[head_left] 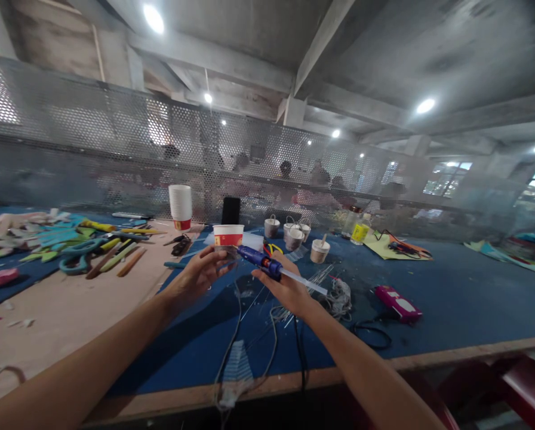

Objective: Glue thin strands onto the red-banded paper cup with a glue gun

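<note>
My left hand (207, 266) is closed around the lower part of a red and white paper cup (228, 235), held above the blue table cover. In my right hand (289, 283) is a blue hot glue gun (262, 260), its nozzle pointing left at the cup's lower side. A translucent glue stick (304, 280) sticks out of the gun's back end. Whether the nozzle touches the cup I cannot tell. Behind the cup a black phone (230, 210) stands upright. Yellow-handled scissors (274, 248) lie partly hidden behind my right hand.
A stack of paper cups (180, 206) stands back left, near teal scissors (77, 257) and several carving tools. Small cups with wire handles (293, 237) stand behind my hands. A tangle of grey cord (339, 298) and a magenta device (397, 303) lie to the right.
</note>
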The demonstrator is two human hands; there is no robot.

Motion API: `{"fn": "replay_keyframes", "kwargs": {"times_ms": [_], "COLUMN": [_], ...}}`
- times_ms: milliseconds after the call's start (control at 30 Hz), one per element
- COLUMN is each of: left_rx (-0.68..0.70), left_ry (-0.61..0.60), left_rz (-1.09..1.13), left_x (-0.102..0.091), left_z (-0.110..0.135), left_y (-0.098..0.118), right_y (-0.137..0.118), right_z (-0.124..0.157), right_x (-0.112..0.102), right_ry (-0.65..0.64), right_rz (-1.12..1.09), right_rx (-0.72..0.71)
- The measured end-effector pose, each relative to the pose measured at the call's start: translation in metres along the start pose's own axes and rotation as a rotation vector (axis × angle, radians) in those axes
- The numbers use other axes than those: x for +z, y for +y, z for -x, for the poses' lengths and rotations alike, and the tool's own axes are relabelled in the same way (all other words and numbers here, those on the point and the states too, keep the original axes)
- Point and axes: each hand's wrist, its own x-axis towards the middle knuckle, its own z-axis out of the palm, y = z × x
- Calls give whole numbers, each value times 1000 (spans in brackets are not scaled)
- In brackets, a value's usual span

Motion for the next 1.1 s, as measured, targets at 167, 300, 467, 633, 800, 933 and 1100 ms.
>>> {"fn": "replay_keyframes", "kwargs": {"times_ms": [167,300,467,633,800,933,1100], "left_rx": [-13,1,3,-8,-17,-29,-22], "left_ry": [17,-25,-36,-42,-35,-50,-72], "left_rz": [7,16,2,6,39,49,53], "left_x": [-4,-7,-7,-10,-19,-23,-25], "left_z": [-3,-4,-3,-5,-9,-10,-11], "left_y": [-2,-4,-3,-5,-9,-10,-11], "right_y": [2,5,6,8,10,9,9], "right_z": [0,1,2,2,1,0,0], "right_x": [1,2,1,3,4,4,3], "right_ry": [-7,7,-7,8,43,65,61], "right_rz": [8,-1,3,14,36,49,45], "right_rx": [-19,-25,-3,-5,-44,-79,-72]}}
